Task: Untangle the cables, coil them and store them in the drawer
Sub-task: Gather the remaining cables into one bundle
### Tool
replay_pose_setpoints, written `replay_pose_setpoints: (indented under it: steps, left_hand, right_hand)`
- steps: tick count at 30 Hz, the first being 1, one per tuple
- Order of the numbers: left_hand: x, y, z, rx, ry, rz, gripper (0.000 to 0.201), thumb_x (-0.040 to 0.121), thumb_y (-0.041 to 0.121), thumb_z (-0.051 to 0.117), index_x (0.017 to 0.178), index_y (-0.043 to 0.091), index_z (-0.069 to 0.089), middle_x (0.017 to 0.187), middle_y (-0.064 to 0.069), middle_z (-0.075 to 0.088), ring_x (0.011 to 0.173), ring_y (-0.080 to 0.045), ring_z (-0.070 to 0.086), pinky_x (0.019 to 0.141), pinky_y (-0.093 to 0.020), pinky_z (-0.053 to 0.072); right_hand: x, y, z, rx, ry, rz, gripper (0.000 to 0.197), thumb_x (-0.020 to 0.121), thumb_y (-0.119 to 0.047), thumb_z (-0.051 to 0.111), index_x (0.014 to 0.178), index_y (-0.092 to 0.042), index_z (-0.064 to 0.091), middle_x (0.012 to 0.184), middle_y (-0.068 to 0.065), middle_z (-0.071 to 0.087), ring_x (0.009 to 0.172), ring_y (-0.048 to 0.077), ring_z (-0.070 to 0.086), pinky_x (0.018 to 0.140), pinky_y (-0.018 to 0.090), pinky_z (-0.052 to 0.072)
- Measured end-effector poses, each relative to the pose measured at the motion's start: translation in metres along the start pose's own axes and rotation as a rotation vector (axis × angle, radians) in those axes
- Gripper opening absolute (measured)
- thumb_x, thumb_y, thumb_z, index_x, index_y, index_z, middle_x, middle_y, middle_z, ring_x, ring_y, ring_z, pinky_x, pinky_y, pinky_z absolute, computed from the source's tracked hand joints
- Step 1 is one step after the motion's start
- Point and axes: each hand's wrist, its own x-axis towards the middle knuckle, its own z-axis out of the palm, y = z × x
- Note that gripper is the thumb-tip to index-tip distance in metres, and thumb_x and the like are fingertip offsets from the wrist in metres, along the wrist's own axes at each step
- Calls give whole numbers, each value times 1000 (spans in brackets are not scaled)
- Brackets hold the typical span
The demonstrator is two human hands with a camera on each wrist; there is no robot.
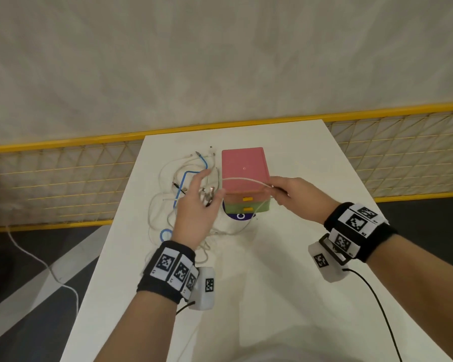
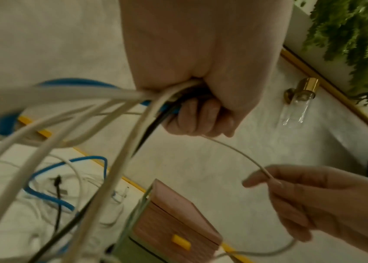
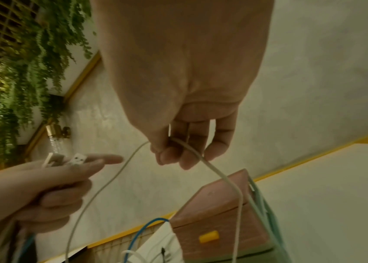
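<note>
Your left hand (image 1: 194, 205), nearest, grips a bundle of cable ends (image 2: 102, 106) above the surface (image 1: 298, 257), fingers curled round them, forefinger extended. Drawer box (image 1: 243, 171): pink top, green base, both drawers closed, standing mid-surface. Cables (image 1: 178, 184), white, blue and black, lie tangled left of it. Your right hand (image 1: 296, 197) pinches one white cable (image 1: 246, 179) between thumb and fingers, over the box.
</note>
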Motion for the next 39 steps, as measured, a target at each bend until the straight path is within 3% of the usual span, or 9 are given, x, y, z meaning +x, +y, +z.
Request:
replay_pose_setpoints:
  steps: [3, 6, 8, 12, 18, 22, 27, 33, 39]
  left_hand:
    - [-4, 14, 14, -153, -126, -92, 50, 90, 42, 63, 137, 41, 46, 98, 2, 70, 70, -24, 66, 62, -26, 52]
    - [2, 19, 14, -499, -80, -197, 43, 93, 36, 60, 135, 32, 51, 73, 1, 64, 43, -10, 44, 43, -19, 38]
    - [11, 21, 2, -610, 63, -174, 30, 94, 33, 60, 122, 24, 61, 89, 2, 74, 43, -10, 39, 42, -18, 35]
    - [26, 21, -18, -610, 223, -184, 22, 96, 28, 60, 109, 11, 61, 95, -5, 76, 39, -12, 33, 40, -18, 33]
    - [11, 22, -1, -327, 58, -87, 8, 94, 14, 58, 96, 16, 66, 82, 4, 76, 46, -7, 44, 48, -24, 38]
    - [-1, 29, 14, -270, -80, -47, 14, 92, 8, 58, 90, 16, 69, 70, 11, 66, 42, -6, 46, 45, -18, 41]
    - [7, 25, 1, -360, 48, -78, 10, 91, 14, 62, 94, 17, 71, 85, 2, 71, 47, -11, 49, 50, -21, 41]
    - [19, 22, -29, -627, 345, -157, 8, 86, 11, 66, 91, 17, 68, 97, -8, 74, 47, -13, 42, 46, -22, 37]
    - [17, 25, -30, -567, 375, -146, 13, 89, 9, 59, 95, 17, 66, 93, -2, 76, 48, -14, 40, 45, -21, 37]
  right_hand:
    - [-2, -23, 3, 45, -17, -74, 12, 99, -23, 45, 95, -20, 56, 66, -8, 57, 63, 15, 56, 63, 31, 47]
    - [-7, -33, 11, -17, -155, -107, 14, 98, -24, 47, 93, -22, 60, 66, -8, 64, 62, 10, 61, 65, 26, 48]
    - [-13, -25, 17, -93, -314, -37, 19, 97, -24, 47, 94, -20, 65, 72, -8, 69, 65, 10, 64, 68, 28, 50]
    - [-23, -3, 30, -149, -427, 115, 22, 94, -23, 48, 96, -24, 69, 84, -7, 75, 73, 10, 67, 72, 27, 51]
    - [-9, -15, 27, -150, -313, 4, 46, 88, -59, 51, 129, -39, 54, 126, -21, 60, 107, 5, 59, 94, 25, 46]
    - [14, -44, 27, 297, -133, -66, 27, 94, -36, 54, 115, -23, 65, 107, -7, 71, 94, 6, 67, 83, 21, 50]
    - [16, -43, 36, 116, -122, -77, 28, 97, -25, 49, 85, -10, 70, 77, -2, 75, 72, 7, 68, 74, 27, 53]
    - [1, -6, 37, -124, -207, 6, 28, 98, -30, 46, 89, -18, 70, 84, -11, 74, 74, 3, 60, 71, 24, 46]
    - [-4, 9, 39, -339, -353, 133, 28, 97, -31, 45, 102, -21, 71, 98, -11, 74, 91, 10, 65, 83, 28, 45]
